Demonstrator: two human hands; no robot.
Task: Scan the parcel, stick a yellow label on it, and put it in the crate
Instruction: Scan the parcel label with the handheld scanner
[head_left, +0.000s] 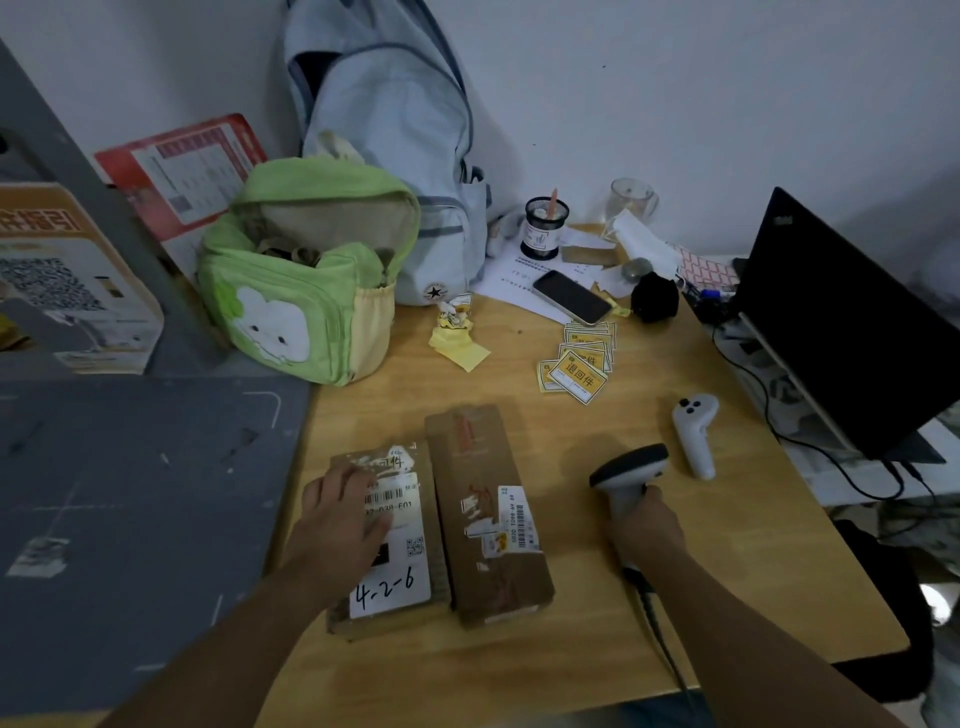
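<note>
Broadly, surface: a wooden surface (545, 670) fills the middle, with a grey panel (130, 519) lying along its left edge.
Laptop: a black laptop (841, 332) stands open at the right, cables trailing beside it.
Bags: a pale blue backpack (395, 130) leans on the wall; a green bag (301, 275) sits open in front of it, well behind the parcels.
Parcels: two brown cardboard parcels lie side by side, touching, near the front edge; the labelled parcel (410, 561) is on the left, the longer parcel (488, 509) on the right.
Left arm: reaches forward from the lower left, left hand (337, 519) palm down on the labelled parcel, covering part of its white label.
Left fingers: spread flat on the box top, pressing rather than gripping.
Right arm: comes in from the lower right, right hand (647, 525) just right of the longer parcel.
Right fingers: wrapped around the handle of the barcode scanner (628, 473), its head pointing left, cord running back along the forearm.
Small things: a white controller (693, 431) lies just beyond the scanner; yellow labels (576, 369) are scattered behind the parcels; a phone (571, 296) rests face up on papers.
</note>
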